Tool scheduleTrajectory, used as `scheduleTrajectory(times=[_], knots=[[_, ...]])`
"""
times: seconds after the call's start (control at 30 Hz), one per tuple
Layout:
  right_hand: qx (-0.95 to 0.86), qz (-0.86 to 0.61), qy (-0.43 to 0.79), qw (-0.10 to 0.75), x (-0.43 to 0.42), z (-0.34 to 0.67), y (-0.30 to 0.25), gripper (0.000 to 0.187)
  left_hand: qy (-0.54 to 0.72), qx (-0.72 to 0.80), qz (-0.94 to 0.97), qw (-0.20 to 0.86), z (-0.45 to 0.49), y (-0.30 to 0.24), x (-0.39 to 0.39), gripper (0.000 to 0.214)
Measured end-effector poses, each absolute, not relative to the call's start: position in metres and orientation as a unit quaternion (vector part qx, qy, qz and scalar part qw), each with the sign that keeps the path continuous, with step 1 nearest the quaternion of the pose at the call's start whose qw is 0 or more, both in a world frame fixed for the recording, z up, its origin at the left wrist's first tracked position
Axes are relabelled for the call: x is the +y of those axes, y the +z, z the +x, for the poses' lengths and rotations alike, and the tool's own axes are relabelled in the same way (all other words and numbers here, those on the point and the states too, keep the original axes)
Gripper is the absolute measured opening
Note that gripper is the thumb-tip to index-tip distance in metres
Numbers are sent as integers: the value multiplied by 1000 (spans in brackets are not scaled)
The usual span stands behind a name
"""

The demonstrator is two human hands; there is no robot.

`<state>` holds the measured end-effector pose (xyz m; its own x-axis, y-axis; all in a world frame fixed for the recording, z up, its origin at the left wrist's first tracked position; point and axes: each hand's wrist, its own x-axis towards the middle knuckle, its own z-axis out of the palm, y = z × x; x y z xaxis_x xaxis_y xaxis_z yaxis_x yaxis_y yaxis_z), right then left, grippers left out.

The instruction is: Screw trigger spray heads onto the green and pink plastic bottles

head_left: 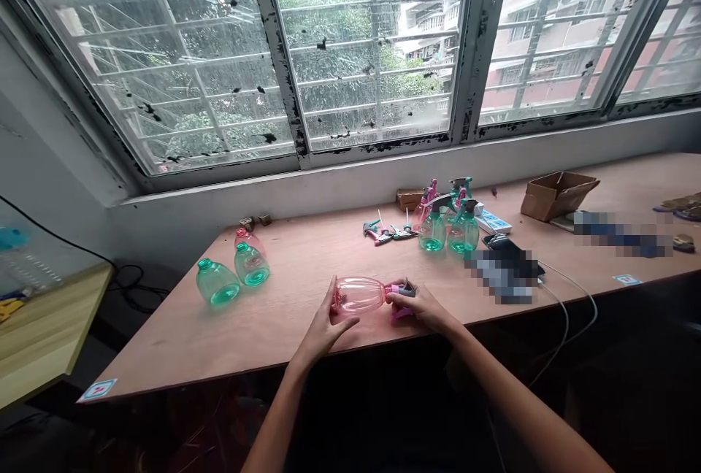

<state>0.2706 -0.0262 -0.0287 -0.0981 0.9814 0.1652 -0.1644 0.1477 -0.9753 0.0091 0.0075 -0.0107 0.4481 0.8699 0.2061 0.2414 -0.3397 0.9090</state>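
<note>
A pink see-through spray bottle (360, 295) lies on its side between my hands, over the front part of the table. My left hand (324, 331) cups its base, with the thumb stretched out below. My right hand (420, 306) grips the trigger head (404, 289) at the neck; part of that head is hidden by the fingers. To the left stand a green bottle (217, 285), another green bottle (253, 266) and a pink bottle (253, 241), all without heads. Loose trigger heads (377, 231) with tubes lie behind the held bottle.
Green spray bottles (432, 231) with heads fitted stand at the back right, pink ones among them. Beyond are a white power strip (493, 220), a dark phone (512, 255) with a white cable (567, 309), and a cardboard box (558, 195). The wooden table (180, 345) ends close before me.
</note>
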Motion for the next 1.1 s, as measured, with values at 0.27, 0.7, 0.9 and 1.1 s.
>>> scheduleTrajectory(times=[0.27, 0.7, 0.9, 1.1], knots=[[-545, -399, 508, 534, -28, 270, -26, 42, 360, 384, 729, 438, 13, -11, 10, 81], [-548, -400, 516, 523, -31, 271, -19, 43, 361, 379, 728, 442, 15, -8, 8, 70], [-547, -399, 510, 530, -31, 271, -17, 44, 365, 373, 730, 442, 13, -8, 7, 88], [-561, -391, 515, 518, -33, 271, -16, 39, 367, 376, 714, 463, 14, -8, 7, 90]])
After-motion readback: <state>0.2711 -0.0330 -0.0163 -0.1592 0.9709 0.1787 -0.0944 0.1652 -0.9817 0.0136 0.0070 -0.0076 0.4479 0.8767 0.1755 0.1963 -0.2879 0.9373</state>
